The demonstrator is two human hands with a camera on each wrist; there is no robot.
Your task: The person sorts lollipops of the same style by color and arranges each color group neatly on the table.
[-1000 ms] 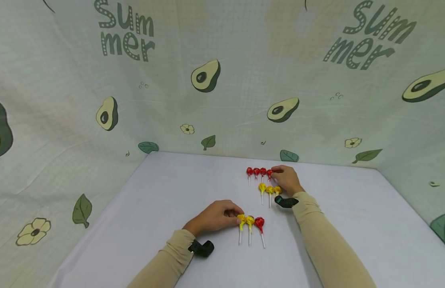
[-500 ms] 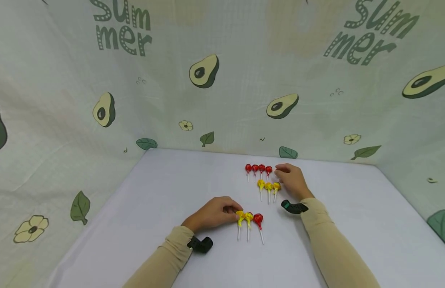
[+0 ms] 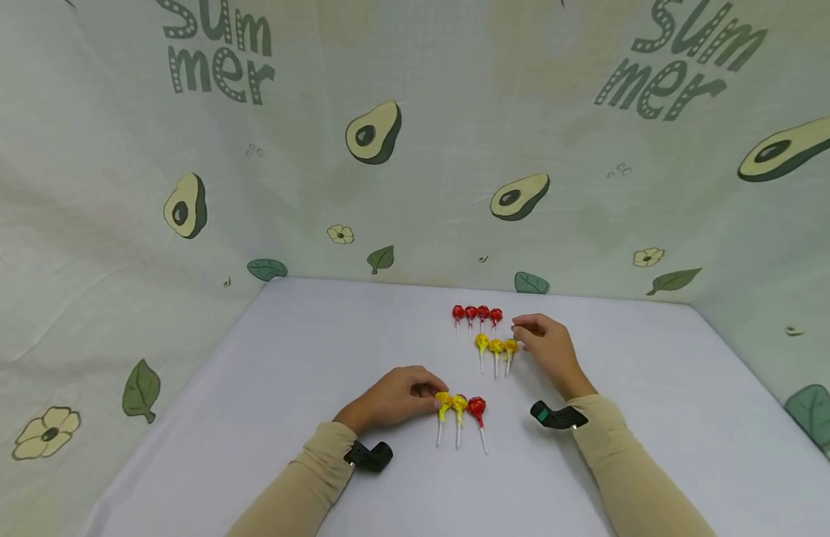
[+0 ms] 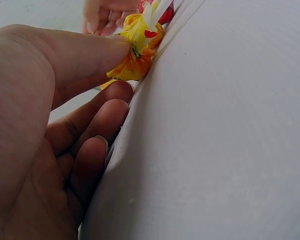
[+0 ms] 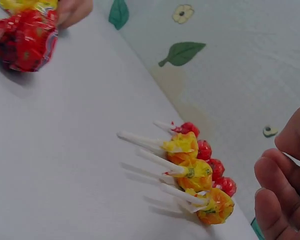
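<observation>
L-hand grip [image 3: 397, 399] pinches a yellow lolly [image 3: 444, 400], at L end of the near row on white worktop [image 3: 334, 343]. In same row, close beside, lie a 2nd yellow lolly [image 3: 458, 403], then a red lolly [image 3: 477, 406]. Farther, R-hand grip [image 3: 550, 349], fingers loosely bent, has hold of nothing; it is just beside 3 far yellow lollies [image 3: 497, 347]. These partly block the view of sticks of 4 red lollies [image 3: 471, 312] behind. Printed cloth [image 3: 435, 209] hangs at the back.
</observation>
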